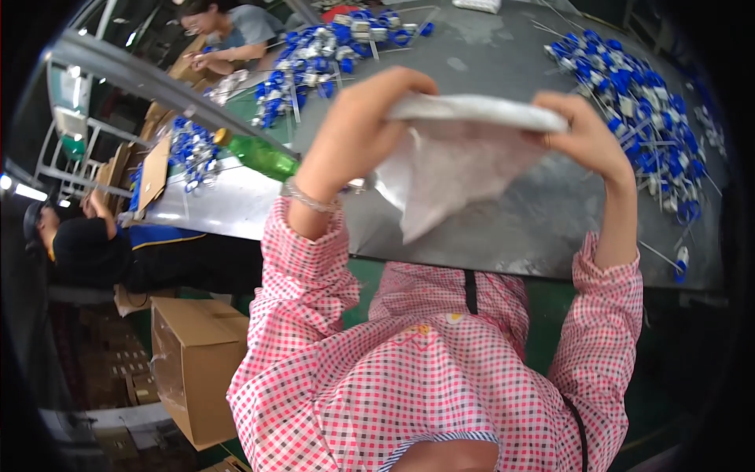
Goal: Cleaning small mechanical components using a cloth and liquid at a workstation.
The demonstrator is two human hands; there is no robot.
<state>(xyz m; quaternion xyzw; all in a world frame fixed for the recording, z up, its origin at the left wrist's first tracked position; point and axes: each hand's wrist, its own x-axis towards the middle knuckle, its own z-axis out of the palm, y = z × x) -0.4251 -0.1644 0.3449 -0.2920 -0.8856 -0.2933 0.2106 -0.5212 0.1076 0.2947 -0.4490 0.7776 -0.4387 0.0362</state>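
My left hand (358,126) and my right hand (586,134) hold up a white translucent plastic bag (456,157) by its top edge, one hand at each end. The bag hangs slack over the grey metal table (511,228), its lower corner pointing down toward my chest. A thin bracelet sits on my left wrist. Both forearms are in pink checked sleeves.
Piles of small blue and white parts (637,102) lie on the table at right, and more blue and white parts (330,47) at the far left. A green bottle (259,155) lies near the table's left edge. A cardboard box (193,366) stands on the floor. Two other people work at left.
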